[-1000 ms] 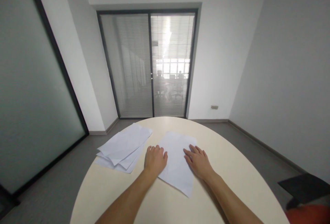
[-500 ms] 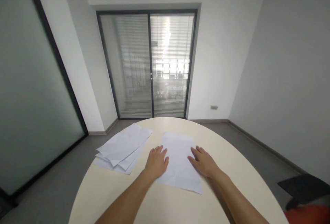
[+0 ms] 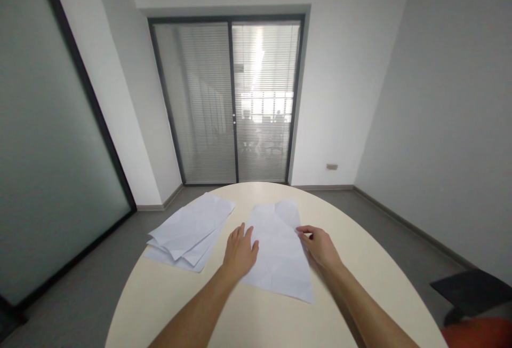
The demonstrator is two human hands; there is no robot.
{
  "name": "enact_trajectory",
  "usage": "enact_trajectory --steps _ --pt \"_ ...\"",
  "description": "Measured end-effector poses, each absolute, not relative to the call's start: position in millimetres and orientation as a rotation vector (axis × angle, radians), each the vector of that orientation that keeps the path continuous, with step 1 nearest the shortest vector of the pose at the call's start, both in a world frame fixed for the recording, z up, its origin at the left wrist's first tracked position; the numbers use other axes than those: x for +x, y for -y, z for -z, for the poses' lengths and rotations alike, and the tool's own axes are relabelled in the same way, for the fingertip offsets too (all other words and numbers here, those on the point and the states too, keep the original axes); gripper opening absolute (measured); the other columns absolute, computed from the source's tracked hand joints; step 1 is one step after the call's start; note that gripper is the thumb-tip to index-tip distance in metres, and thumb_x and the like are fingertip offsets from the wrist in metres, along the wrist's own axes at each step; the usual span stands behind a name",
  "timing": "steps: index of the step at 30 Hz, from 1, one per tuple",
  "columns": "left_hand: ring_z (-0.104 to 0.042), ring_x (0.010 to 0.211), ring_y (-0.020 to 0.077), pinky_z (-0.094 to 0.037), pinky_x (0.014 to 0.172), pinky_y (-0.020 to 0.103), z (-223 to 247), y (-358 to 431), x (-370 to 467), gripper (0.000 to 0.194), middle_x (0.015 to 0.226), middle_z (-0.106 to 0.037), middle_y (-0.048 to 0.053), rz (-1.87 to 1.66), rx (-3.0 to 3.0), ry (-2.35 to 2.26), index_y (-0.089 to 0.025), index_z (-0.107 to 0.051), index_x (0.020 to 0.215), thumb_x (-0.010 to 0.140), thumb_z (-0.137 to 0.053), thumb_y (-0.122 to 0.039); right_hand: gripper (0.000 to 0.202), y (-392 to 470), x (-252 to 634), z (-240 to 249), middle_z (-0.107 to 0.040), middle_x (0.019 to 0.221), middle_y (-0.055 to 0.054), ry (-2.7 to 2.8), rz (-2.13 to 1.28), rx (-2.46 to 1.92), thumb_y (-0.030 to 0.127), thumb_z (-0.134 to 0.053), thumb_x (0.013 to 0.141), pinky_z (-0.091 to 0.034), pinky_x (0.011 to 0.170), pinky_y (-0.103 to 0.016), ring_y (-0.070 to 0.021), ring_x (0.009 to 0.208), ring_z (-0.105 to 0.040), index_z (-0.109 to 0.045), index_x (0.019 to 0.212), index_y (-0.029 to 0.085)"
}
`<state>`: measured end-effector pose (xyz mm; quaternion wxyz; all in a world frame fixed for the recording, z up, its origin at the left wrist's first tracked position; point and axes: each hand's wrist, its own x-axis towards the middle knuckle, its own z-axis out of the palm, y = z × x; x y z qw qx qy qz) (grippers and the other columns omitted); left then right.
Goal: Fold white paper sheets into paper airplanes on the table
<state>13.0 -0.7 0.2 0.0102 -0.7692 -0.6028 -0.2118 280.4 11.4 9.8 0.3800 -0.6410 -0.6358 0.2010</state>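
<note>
A creased white sheet of paper (image 3: 276,252) lies in front of me on the round table. Its far right part bulges up slightly. My left hand (image 3: 240,251) rests open, fingers spread, over the sheet's left edge. At the right edge, my right hand (image 3: 318,244) pinches the paper between thumb and index finger. To the left of my left hand, several white sheets (image 3: 192,225) lie in a loose, fanned pile.
The cream round table (image 3: 360,278) carries both the sheet and the pile. Beyond it stands a glass door with blinds (image 3: 224,102). A dark chair part (image 3: 472,290) and something red (image 3: 478,333) are at the lower right.
My right hand has gone from lying flat with fingers apart to pinching the sheet's right edge. The paper's far right part has lifted into a bulge. My left hand has barely moved.
</note>
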Motion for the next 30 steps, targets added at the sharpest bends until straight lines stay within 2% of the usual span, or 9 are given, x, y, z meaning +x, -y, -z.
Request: enact_trajectory --steps 3,8,11,13,16,19,22,26,30 --pt "-0.049 0.125 0.0276 -0.033 0.106 0.041 0.1 -6.8 8.2 0.045 0.134 -0.056 0.017 0.810 -2.390 1.949 -0.013 -0.050 0.133 0.093 -0.046 -0.032 0.033 -12.8 282.8 -10.7 -0.075 0.078 -0.006 1.461 -0.583 -1.527 0.043 -0.058 0.075 -0.048 0.060 -0.029 -0.0211 0.065 -0.066 -0.075 0.091 0.020" --pt "-0.065 0.096 0.0191 -0.047 0.087 0.031 -2.4 -23.1 -0.8 0.033 0.104 -0.071 0.006 1.317 -2.308 2.154 -0.021 -0.055 0.122 0.090 -0.055 -0.024 0.032 -14.9 282.0 -18.3 -0.069 0.064 -0.004 1.290 -0.633 -1.400 0.042 -0.064 0.067 -0.044 0.051 -0.029 -0.0181 0.052 -0.060 -0.071 0.083 0.016" --pt "-0.068 0.078 0.0174 -0.050 0.074 0.028 -6.6 -31.0 -3.7 0.028 0.089 -0.072 0.005 1.837 -2.260 2.170 -0.019 -0.062 0.112 0.085 -0.060 -0.023 0.033 -13.4 280.2 -26.3 -0.069 0.068 -0.005 1.270 -0.652 -1.333 0.045 -0.067 0.067 -0.046 0.053 -0.029 -0.0187 0.057 -0.063 -0.066 0.083 0.017" --pt "-0.067 0.069 0.0168 -0.051 0.068 0.028 -11.3 -33.8 -3.6 0.021 0.089 -0.072 0.007 1.992 -2.251 2.137 -0.016 -0.067 0.100 0.083 -0.062 -0.027 0.037 -10.5 279.3 -32.8 -0.069 0.069 -0.004 1.241 -0.684 -1.278 0.049 -0.070 0.066 -0.046 0.052 -0.028 -0.0203 0.062 -0.066 -0.062 0.084 0.018" --pt "-0.065 0.055 0.0145 -0.051 0.058 0.027 -20.8 -35.2 -1.1 0.027 0.090 -0.072 0.008 2.124 -2.250 2.090 -0.014 -0.068 0.094 0.083 -0.063 -0.038 0.048 -5.0 278.5 -43.3 -0.070 0.073 -0.005 1.179 -0.716 -1.200 0.056 -0.075 0.062 -0.047 0.053 -0.027 -0.0231 0.071 -0.068 -0.060 0.088 0.019" --pt "-0.069 0.064 0.0179 -0.052 0.058 0.027 -31.9 -35.8 1.2 0.035 0.085 -0.072 0.009 2.263 -2.242 2.022 -0.014 -0.068 0.094 0.081 -0.064 -0.047 0.055 -0.9 278.0 -51.6 -0.073 0.080 -0.007 1.139 -0.694 -1.130 0.059 -0.077 0.060 -0.052 0.060 -0.031 -0.0245 0.079 -0.069 -0.061 0.093 0.018" --pt "-0.070 0.074 0.0211 -0.055 0.065 0.029 -43.1 -34.9 -0.3 0.035 0.081 -0.072 0.008 2.363 -2.251 1.932 -0.014 -0.067 0.091 0.079 -0.065 -0.047 0.054 2.2 278.4 -56.2 -0.074 0.083 -0.009 1.167 -0.651 -1.093 0.060 -0.075 0.063 -0.054 0.066 -0.033 -0.0251 0.083 -0.068 -0.062 0.093 0.017" --pt "-0.069 0.082 0.0230 -0.054 0.075 0.033 -54.4 -29.1 -8.0 0.028 0.083 -0.072 0.008 2.448 -2.343 1.664 -0.015 -0.068 0.086 0.075 -0.067 -0.041 0.046 8.6 282.3 -61.1 -0.074 0.097 -0.012 1.281 -0.555 -1.076 0.058 -0.071 0.069 -0.055 0.076 -0.037 -0.0271 0.093 -0.067 -0.066 0.091 0.019" --pt "-0.066 0.090 0.0231 -0.052 0.082 0.033 -51.0 -24.3 -16.9 0.020 0.092 -0.072 0.006 2.369 -2.465 1.563 -0.018 -0.067 0.086 0.070 -0.065 -0.030 0.041 13.7 290.8 -64.5 -0.073 0.103 -0.013 1.455 -0.625 -1.051 0.051 -0.077 0.064 -0.055 0.081 -0.039 -0.0289 0.095 -0.068 -0.070 0.091 0.021"
